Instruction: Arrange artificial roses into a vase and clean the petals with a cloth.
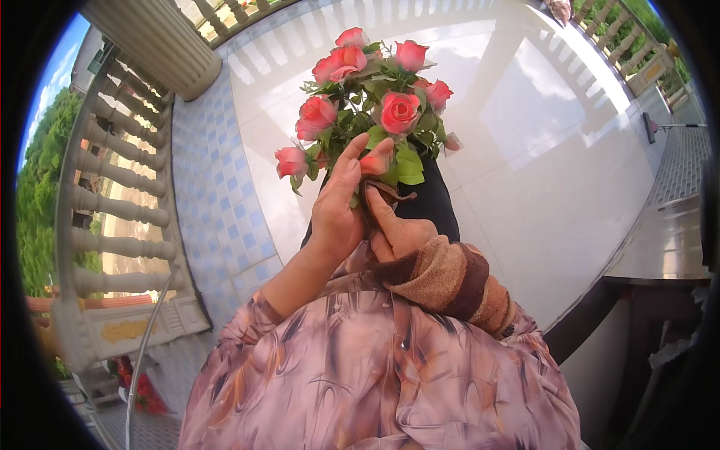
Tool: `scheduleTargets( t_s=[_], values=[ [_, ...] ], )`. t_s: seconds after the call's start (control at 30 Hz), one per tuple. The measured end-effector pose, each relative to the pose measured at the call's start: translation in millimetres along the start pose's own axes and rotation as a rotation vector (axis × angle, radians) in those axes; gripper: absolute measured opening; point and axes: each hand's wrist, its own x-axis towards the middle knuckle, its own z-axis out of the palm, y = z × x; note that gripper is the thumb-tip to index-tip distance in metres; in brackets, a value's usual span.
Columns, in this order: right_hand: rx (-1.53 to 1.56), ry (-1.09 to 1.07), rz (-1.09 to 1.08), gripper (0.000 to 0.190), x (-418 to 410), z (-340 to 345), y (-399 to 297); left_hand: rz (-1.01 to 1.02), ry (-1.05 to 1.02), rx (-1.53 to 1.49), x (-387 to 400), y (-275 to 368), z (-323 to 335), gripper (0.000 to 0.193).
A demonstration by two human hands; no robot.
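A bunch of artificial roses (368,90) with coral-pink blooms and green leaves spreads before me, above my dark-trousered legs (430,199). My left hand (340,205) is at the near side of the bunch, fingers stretched up and apart. A pink petal or bloom (376,164) shows by its fingertips. My right hand (408,230) meets the left palm, its index finger pressing on a brown cloth (388,192). A brown striped towel (450,275) wraps my right wrist and forearm. What lies between the palms is hidden, as are the stems.
Glossy pale floor tiles (523,214) lie around the flowers, with a blue checkered tile strip (216,185) on the left. A stone balustrade (124,205) and a fluted column (163,50) edge the porch. A floor squeegee or broom (649,127) and a metal-topped counter (675,242) are on the right.
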Motion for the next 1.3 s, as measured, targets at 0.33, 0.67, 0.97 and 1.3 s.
scheduleTargets(
  t_s=[0.33,0.67,0.97,1.3],
  values=[
    [0.121,0.102,-0.192,0.066,-1.7,8.2,6.3,0.051,-0.097,0.176,-2.4,-8.0,-10.1,0.053],
    [0.310,0.047,0.063,0.062,-3.8,9.7,13.7,-0.017,-0.032,0.159,-22.4,-2.9,-16.3,0.055],
    [0.257,0.250,-0.172,0.058,2.3,21.9,18.2,-0.020,0.130,0.323,-34.6,-0.8,-23.2,0.046],
    [-0.157,0.337,-0.312,0.064,3.8,20.9,21.1,-0.086,0.015,0.644,-26.3,0.6,-42.7,0.036]
  ],
)
